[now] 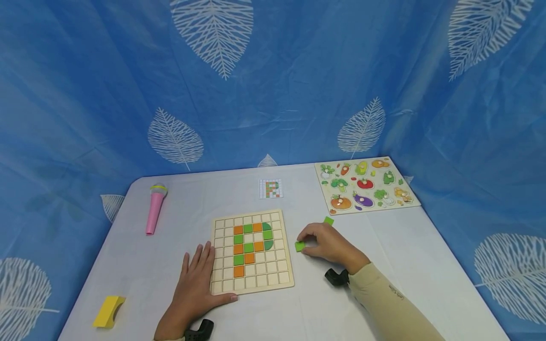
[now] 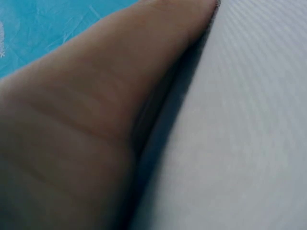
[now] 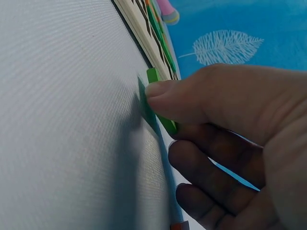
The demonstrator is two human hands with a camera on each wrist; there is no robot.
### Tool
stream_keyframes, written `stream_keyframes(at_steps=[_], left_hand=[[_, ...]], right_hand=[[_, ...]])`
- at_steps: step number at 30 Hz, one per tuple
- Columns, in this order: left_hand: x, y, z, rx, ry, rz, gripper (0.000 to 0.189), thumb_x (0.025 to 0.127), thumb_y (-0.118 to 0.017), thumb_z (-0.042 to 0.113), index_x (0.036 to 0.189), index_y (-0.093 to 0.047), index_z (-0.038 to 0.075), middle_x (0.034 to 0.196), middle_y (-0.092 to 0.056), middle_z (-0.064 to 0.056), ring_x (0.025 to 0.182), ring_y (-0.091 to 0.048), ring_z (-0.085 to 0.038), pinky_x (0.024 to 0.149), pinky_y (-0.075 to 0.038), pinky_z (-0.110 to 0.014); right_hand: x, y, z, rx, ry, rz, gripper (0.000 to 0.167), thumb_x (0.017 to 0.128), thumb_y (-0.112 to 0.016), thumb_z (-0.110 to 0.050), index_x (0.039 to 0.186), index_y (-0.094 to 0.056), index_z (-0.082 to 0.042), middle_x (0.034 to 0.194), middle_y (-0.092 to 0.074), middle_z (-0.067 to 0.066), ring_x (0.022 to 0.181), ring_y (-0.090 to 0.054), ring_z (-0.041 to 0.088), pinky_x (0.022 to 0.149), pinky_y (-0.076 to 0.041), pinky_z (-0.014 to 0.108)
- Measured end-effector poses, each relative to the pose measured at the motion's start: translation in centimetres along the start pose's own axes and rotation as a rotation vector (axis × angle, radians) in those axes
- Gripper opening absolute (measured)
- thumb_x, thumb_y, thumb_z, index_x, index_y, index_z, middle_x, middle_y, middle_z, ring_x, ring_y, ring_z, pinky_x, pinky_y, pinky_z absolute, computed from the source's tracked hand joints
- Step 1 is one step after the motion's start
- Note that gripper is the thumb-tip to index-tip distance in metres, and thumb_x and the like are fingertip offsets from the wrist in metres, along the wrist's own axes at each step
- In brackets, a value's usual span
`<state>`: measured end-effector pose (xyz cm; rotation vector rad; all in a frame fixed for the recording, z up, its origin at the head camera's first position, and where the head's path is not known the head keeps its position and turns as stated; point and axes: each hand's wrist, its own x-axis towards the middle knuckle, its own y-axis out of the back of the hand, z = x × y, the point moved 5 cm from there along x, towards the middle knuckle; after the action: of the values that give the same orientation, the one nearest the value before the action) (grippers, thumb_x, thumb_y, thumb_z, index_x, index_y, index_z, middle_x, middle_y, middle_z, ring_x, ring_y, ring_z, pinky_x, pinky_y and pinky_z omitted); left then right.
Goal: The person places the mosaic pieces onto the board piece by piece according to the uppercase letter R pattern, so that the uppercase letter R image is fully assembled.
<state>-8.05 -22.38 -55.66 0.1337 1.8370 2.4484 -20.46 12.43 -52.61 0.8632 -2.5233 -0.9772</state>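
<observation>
A wooden grid board [image 1: 273, 279] lies on the white table, with orange, green and dark green tiles set in some of its squares. My left hand [image 1: 194, 284] rests along the board's left side, fingers straight and thumb by the near edge. To the right of the board, my right hand [image 1: 330, 244] pinches a green square tile [image 1: 300, 246] between thumb and fingers. In the right wrist view that green tile [image 3: 165, 122] is tilted on edge just over the cloth. A second green tile [image 1: 328, 220] lies behind the right hand. The left wrist view is blurred.
A small pattern card [image 1: 270, 188] lies beyond the board. At the back right is a vegetable peg puzzle [image 1: 367, 187]. A pink toy microphone [image 1: 156, 208] and a yellow arched block [image 1: 108, 311] are on the left. Blue leaf-print cloth hangs around the table.
</observation>
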Motion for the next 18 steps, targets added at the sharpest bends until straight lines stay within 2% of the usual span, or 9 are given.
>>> stream_keyframes(at_steps=[18], left_hand=[[0.07, 0.07, 0.19, 0.000, 0.014, -0.012, 0.151, 0.060, -0.057, 0.104, 0.164, -0.030, -0.001, 0.171, -0.022, -0.020, 0.158, -0.013, -0.039, 0.123, -0.002, -0.062]], right_hand=[[0.21, -0.05, -0.78, -0.001, 0.057, 0.008, 0.025, 0.086, -0.089, -0.006, 0.107, -0.078, -0.014, 0.104, -0.071, -0.011, 0.098, -0.065, 0.009, 0.090, -0.056, 0.035]])
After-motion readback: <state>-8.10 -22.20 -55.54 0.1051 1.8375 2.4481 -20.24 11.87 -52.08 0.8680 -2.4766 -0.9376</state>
